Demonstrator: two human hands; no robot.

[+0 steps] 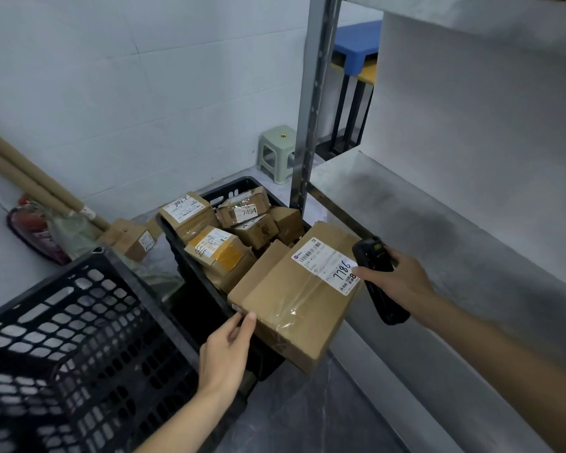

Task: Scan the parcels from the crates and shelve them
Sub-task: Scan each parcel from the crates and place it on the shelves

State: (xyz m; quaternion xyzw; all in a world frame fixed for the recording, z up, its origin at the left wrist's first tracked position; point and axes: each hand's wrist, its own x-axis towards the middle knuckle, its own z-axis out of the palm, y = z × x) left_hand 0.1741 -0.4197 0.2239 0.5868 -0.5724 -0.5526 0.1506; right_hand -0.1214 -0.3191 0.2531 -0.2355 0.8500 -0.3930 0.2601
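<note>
A large brown cardboard parcel (291, 299) with a white label marked 7786 lies tilted over the near right rim of a black crate (190, 266). My left hand (226, 351) grips its near left corner, thumb on top. My right hand (399, 279) holds a black handheld scanner (378, 276) just right of the parcel's label, the thumb touching the label edge. Several smaller taped parcels (216, 250) fill the crate, some marked 7494 and 5515. The grey metal shelf (455, 230) lies to the right.
A second black lattice crate (62, 348) stands at the near left. Cardboard tubes (30, 184), a small box (131, 238) and a bag (36, 230) lean by the white wall. A green stool (276, 153) and the shelf upright (311, 125) stand behind the crate.
</note>
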